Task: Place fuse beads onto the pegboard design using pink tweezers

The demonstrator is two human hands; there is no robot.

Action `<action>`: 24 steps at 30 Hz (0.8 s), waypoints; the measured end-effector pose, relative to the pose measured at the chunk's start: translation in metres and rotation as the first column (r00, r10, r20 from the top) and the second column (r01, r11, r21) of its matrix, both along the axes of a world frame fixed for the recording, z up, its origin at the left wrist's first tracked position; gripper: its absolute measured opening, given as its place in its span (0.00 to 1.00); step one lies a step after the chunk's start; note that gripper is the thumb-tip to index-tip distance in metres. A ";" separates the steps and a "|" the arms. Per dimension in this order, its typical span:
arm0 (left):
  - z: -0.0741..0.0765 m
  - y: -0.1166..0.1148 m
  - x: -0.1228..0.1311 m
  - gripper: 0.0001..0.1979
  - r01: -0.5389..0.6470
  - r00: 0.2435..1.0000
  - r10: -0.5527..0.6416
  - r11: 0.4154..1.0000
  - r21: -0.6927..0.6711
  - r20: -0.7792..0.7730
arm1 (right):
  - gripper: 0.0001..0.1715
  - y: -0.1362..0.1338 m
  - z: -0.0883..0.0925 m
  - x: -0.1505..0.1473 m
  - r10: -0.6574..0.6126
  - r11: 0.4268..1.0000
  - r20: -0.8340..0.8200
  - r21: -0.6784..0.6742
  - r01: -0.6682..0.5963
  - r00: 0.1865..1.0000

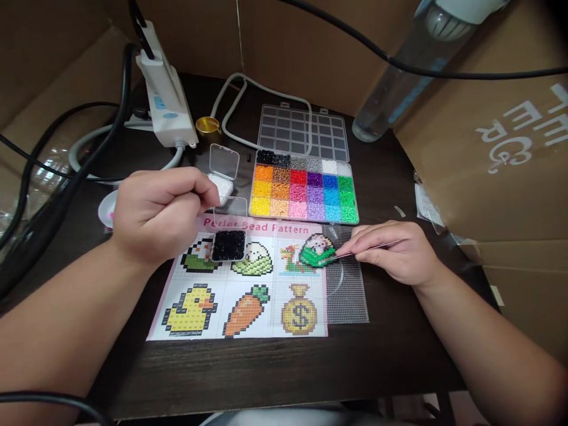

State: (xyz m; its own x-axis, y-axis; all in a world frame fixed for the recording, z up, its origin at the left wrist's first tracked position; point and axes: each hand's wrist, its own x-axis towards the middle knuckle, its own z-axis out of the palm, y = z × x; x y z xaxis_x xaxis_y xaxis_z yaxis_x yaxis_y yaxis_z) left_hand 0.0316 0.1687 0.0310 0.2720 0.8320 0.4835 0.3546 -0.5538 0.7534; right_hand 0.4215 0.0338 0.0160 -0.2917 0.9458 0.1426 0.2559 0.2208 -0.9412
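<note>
My left hand (162, 210) is closed, its fingers pinching the raised lid of a small clear box of black beads (229, 245) over the pattern sheet. Between the fingers of my right hand (394, 251) are thin metal tweezers (368, 248). Their tips touch or nearly touch a green, white and pink bead figure with a dark outline (318, 251). That figure sits on a clear pegboard (350, 296), which overlaps the right part of the Perler bead pattern sheet (213, 223). Printed on the sheet are a duck, a carrot and a money bag, among others.
Behind the sheet stands an open compartment case (306, 220) of many-coloured beads. Left of it are an open box of white beads (223, 187), a yellow cup (207, 125) and a power strip (171, 106). A clear bottle (399, 77) leans at the back right, near cardboard walls (479, 195).
</note>
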 end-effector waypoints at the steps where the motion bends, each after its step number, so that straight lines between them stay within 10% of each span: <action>1: -0.001 0.000 0.000 0.11 0.000 1.000 0.000 1.000 0.001 0.000 | 0.03 0.000 0.000 0.000 -0.003 1.000 0.001 -0.008 0.003 1.000; 24: -0.006 0.003 -0.001 0.14 0.036 0.998 -0.040 0.996 0.083 0.040 | 0.03 -0.002 -0.001 0.002 0.005 1.000 -0.071 -0.002 -0.006 0.997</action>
